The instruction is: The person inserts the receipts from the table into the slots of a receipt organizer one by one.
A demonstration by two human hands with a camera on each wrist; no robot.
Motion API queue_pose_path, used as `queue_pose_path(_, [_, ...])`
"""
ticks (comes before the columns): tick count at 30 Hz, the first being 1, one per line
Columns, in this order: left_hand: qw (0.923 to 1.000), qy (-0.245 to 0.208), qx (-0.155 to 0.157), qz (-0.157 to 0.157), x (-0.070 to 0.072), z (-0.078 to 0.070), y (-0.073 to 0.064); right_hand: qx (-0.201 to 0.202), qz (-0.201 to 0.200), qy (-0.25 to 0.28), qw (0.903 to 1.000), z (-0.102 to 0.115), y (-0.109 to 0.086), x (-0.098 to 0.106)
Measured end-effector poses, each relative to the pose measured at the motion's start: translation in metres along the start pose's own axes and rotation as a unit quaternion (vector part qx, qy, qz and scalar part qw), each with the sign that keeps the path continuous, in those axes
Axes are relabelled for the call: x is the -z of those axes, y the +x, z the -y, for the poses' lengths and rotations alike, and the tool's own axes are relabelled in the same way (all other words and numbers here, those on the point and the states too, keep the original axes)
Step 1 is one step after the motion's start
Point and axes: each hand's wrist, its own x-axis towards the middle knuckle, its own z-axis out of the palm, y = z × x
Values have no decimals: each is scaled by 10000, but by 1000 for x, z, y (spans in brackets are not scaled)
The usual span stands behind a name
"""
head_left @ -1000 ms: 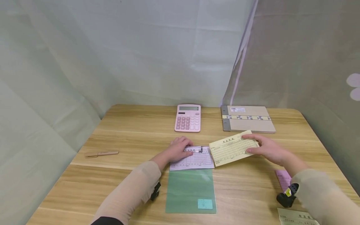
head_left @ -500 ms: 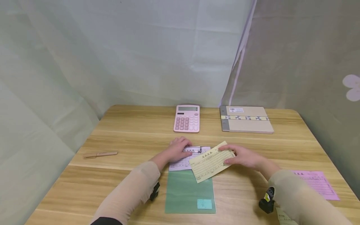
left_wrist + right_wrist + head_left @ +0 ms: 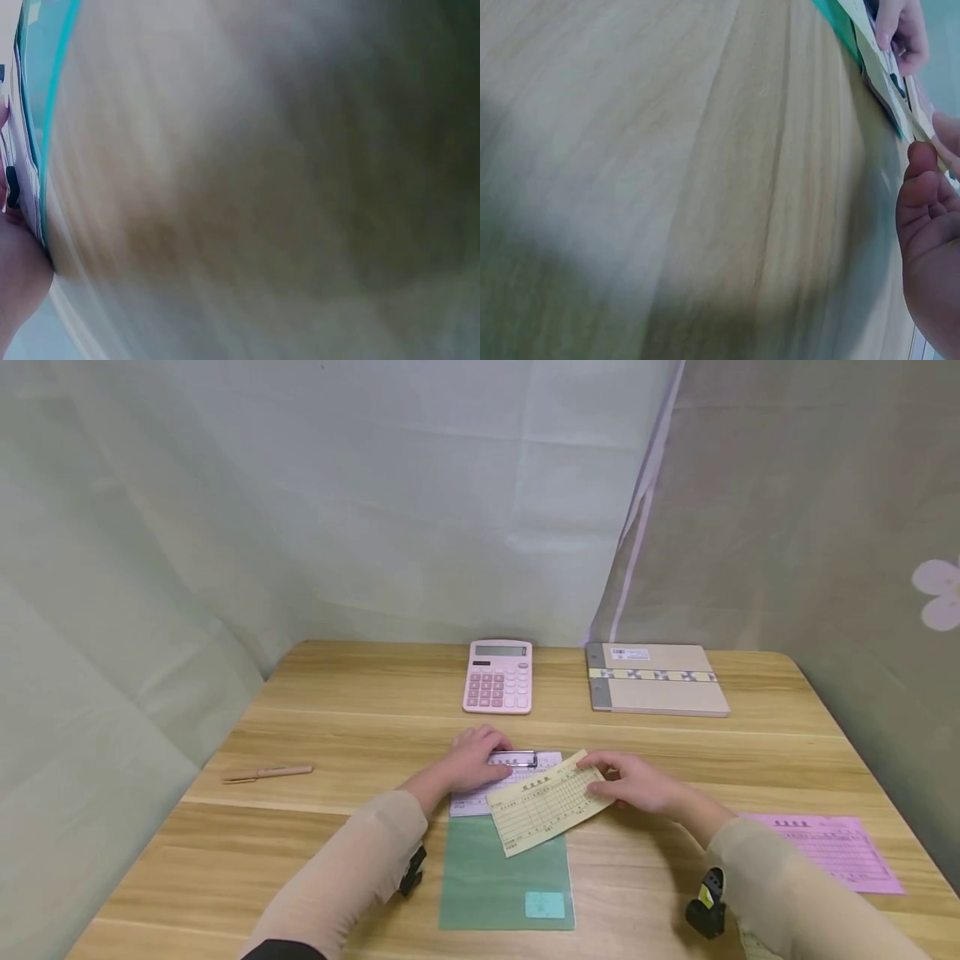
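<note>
In the head view, a translucent green clipboard (image 3: 506, 881) with a metal clip (image 3: 529, 758) lies at the middle of the table, lilac printed forms (image 3: 474, 802) under its clip. My left hand (image 3: 471, 762) grips the clipboard's top at the clip, its thumb over the forms. My right hand (image 3: 633, 783) pinches a yellow printed form (image 3: 542, 810) by its right end between thumb and fingers. The form slants over the lilac sheets and the board. In the right wrist view, the yellow form's edge (image 3: 922, 135) shows between thumb and fingertips.
A pink calculator (image 3: 498, 677) and a beige notebook (image 3: 660, 679) lie at the back of the wooden table (image 3: 315, 852). To the left is a beige pen (image 3: 267, 772). A pink form (image 3: 840, 852) lies at right, and my right forearm partly covers another pale form (image 3: 753, 943).
My right hand has brought the yellow form left, from beside the clipboard to over its lilac forms, tilting it more. My left hand has stayed at the clip.
</note>
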Motion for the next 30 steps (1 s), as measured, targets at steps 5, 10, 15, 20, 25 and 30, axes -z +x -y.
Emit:
queue_pose_path(5, [10000, 11, 17, -57, -2, 1, 0, 76, -83, -123, 9999, 3, 3, -7])
queue_pose_path(10, [9998, 160, 54, -127, -5, 2, -1, 308, -62, -583, 9978, 6, 12, -20])
queue_pose_path(15, [9991, 368, -63, -179, -5, -1, 1, 678, -348, -1133, 9906, 7, 17, -30])
queue_pose_path(20, [9979, 612, -120, -193, -4, -3, 3, 874, -500, -1443, 9844, 8, 22, -37])
queue_pose_path(25, [9972, 683, -137, -257, -4, -3, 6, 961, -665, -1834, 9761, 11, 26, -43])
queue_pose_path(30, [9967, 741, -202, -276, -4, -4, 6, 776, -936, -2241, 9670, 12, 27, -51])
